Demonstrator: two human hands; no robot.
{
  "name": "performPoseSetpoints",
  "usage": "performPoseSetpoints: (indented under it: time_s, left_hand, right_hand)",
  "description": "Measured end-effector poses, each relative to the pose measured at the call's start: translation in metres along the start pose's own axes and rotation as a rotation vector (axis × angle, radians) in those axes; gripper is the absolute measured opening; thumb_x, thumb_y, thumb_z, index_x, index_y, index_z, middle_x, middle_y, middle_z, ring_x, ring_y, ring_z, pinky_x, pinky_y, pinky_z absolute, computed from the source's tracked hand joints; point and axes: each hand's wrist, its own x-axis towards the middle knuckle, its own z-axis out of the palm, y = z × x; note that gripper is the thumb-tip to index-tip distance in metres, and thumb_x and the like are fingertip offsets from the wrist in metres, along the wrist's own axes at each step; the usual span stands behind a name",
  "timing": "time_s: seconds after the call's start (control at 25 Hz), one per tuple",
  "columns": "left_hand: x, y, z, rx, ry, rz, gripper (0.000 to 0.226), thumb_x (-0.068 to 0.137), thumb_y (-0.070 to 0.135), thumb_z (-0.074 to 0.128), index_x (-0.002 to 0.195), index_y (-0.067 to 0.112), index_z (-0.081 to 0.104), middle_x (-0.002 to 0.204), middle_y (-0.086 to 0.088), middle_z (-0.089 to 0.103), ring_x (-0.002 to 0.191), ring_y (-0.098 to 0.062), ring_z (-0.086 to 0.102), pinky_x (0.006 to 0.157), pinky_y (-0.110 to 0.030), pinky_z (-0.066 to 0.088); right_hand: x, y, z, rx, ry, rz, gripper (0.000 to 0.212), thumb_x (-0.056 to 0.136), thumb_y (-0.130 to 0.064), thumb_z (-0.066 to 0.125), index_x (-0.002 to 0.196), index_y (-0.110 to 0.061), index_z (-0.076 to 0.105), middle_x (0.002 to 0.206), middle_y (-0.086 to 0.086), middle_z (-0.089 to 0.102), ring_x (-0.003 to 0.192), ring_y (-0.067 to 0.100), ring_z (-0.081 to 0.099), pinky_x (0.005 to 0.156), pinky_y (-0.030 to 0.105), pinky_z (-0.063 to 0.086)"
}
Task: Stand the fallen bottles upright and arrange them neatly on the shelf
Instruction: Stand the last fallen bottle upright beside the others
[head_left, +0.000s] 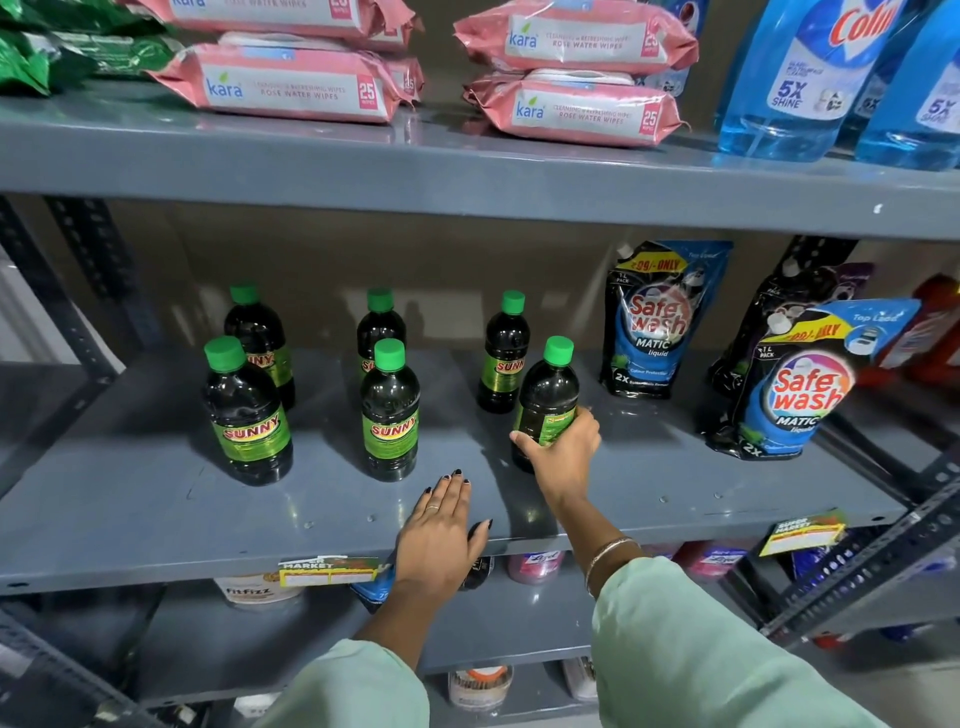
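Note:
Several dark bottles with green caps and green SUNNY labels stand upright on the grey middle shelf (156, 519), in two rows. My right hand (563, 452) grips the lower body of the front right bottle (548, 389), which leans slightly left and has its label turned away. Behind it stands another bottle (505, 353). The front middle bottle (389, 410) and front left bottle (245, 415) face forward, with a bottle (258, 332) and a further bottle (381, 325) behind them. My left hand (439, 535) lies flat on the shelf's front edge, fingers spread, holding nothing.
Two blue Safewash pouches (657, 322) (795, 384) stand right of the bottles, a dark pouch (789, 296) behind. The upper shelf carries pink wipes packs (291, 85), green packets (47, 47) and blue cleaner bottles (795, 78). Lower shelves hold more products. A slotted metal upright (67, 312) stands left.

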Motion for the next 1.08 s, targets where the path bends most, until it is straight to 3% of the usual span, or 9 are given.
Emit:
performPoseSetpoints:
  time_s: [0.12, 0.24, 0.36, 0.44, 0.6, 0.76, 0.84, 0.96, 1.08]
  left_hand:
    - [0.001, -0.001, 0.002, -0.004, -0.004, -0.004, 0.065, 0.093, 0.050, 0.012, 0.143, 0.009, 0.014, 0.154, -0.005, 0.018, 0.141, -0.017, 0.015, 0.114, -0.031, 0.009]
    - [0.001, -0.001, 0.001, 0.006, 0.023, 0.008, 0.071, 0.088, 0.052, 0.004, 0.143, 0.009, 0.016, 0.153, -0.006, 0.020, 0.140, -0.017, 0.016, 0.114, -0.031, 0.010]
    - [0.000, 0.000, 0.000, 0.001, 0.001, 0.009, 0.073, 0.086, 0.052, 0.001, 0.143, 0.009, 0.017, 0.153, -0.006, 0.020, 0.140, -0.018, 0.017, 0.114, -0.031, 0.011]
    - [0.001, 0.002, -0.003, 0.000, -0.031, -0.003, 0.078, 0.081, 0.052, -0.004, 0.142, 0.008, 0.020, 0.152, -0.006, 0.024, 0.139, -0.018, 0.021, 0.114, -0.032, 0.013]
    - [0.000, 0.003, -0.006, -0.028, -0.121, -0.067, 0.066, 0.082, 0.047, 0.021, 0.119, 0.007, 0.057, 0.125, -0.007, 0.061, 0.115, -0.018, 0.057, 0.095, -0.034, 0.045]
    - [0.000, 0.002, -0.009, -0.044, -0.104, -0.030, 0.060, 0.080, 0.046, 0.028, 0.109, 0.008, 0.065, 0.114, -0.005, 0.068, 0.105, -0.016, 0.063, 0.086, -0.034, 0.052]
    - [-0.001, 0.002, -0.009, -0.042, -0.086, -0.055, 0.062, 0.082, 0.046, 0.026, 0.115, 0.008, 0.061, 0.121, -0.006, 0.064, 0.111, -0.017, 0.060, 0.092, -0.034, 0.048]
    - [-0.001, 0.002, -0.005, -0.006, -0.053, -0.020, 0.062, 0.092, 0.046, 0.019, 0.139, 0.008, 0.028, 0.149, -0.007, 0.031, 0.137, -0.018, 0.027, 0.112, -0.032, 0.020]
    - [0.001, -0.002, 0.001, 0.017, 0.011, 0.001, 0.065, 0.091, 0.049, 0.008, 0.143, 0.010, 0.013, 0.155, -0.005, 0.015, 0.141, -0.016, 0.012, 0.115, -0.030, 0.007]
  right_hand:
    - [-0.002, 0.001, 0.001, 0.033, -0.019, -0.003, 0.065, 0.065, -0.017, 0.076, 0.119, -0.005, 0.043, 0.116, 0.012, 0.047, 0.117, 0.028, 0.039, 0.094, 0.034, 0.037]
    - [-0.003, 0.000, 0.000, 0.062, -0.027, 0.023, 0.056, 0.067, -0.015, 0.075, 0.113, -0.007, 0.044, 0.108, 0.009, 0.050, 0.113, 0.028, 0.044, 0.090, 0.035, 0.041]
    - [-0.002, -0.002, 0.000, -0.035, -0.001, -0.010, 0.063, 0.066, -0.022, 0.080, 0.114, -0.005, 0.043, 0.115, 0.012, 0.047, 0.114, 0.025, 0.038, 0.093, 0.034, 0.038]
    - [-0.006, 0.000, 0.001, 0.018, -0.019, -0.013, 0.061, 0.068, -0.015, 0.076, 0.118, -0.006, 0.041, 0.115, 0.011, 0.047, 0.116, 0.025, 0.039, 0.090, 0.031, 0.037]
    - [-0.007, 0.003, -0.001, 0.031, -0.022, 0.005, 0.055, 0.069, -0.012, 0.076, 0.113, -0.007, 0.043, 0.111, 0.010, 0.050, 0.113, 0.025, 0.044, 0.087, 0.031, 0.039]
    - [-0.006, 0.005, 0.000, 0.049, -0.035, 0.013, 0.063, 0.067, -0.015, 0.079, 0.117, -0.006, 0.042, 0.113, 0.008, 0.047, 0.113, 0.021, 0.040, 0.092, 0.034, 0.040]
    - [-0.008, 0.009, 0.001, 0.074, -0.060, 0.038, 0.059, 0.069, -0.011, 0.075, 0.118, -0.008, 0.043, 0.107, 0.005, 0.048, 0.113, 0.026, 0.046, 0.087, 0.033, 0.042]
    - [-0.006, 0.007, 0.003, -0.008, -0.041, 0.038, 0.058, 0.068, -0.016, 0.079, 0.114, -0.005, 0.045, 0.109, 0.010, 0.052, 0.113, 0.028, 0.045, 0.089, 0.035, 0.042]
    - [-0.005, 0.006, 0.004, -0.029, -0.049, 0.009, 0.065, 0.067, -0.020, 0.079, 0.118, -0.005, 0.041, 0.118, 0.013, 0.049, 0.116, 0.026, 0.040, 0.095, 0.038, 0.040]
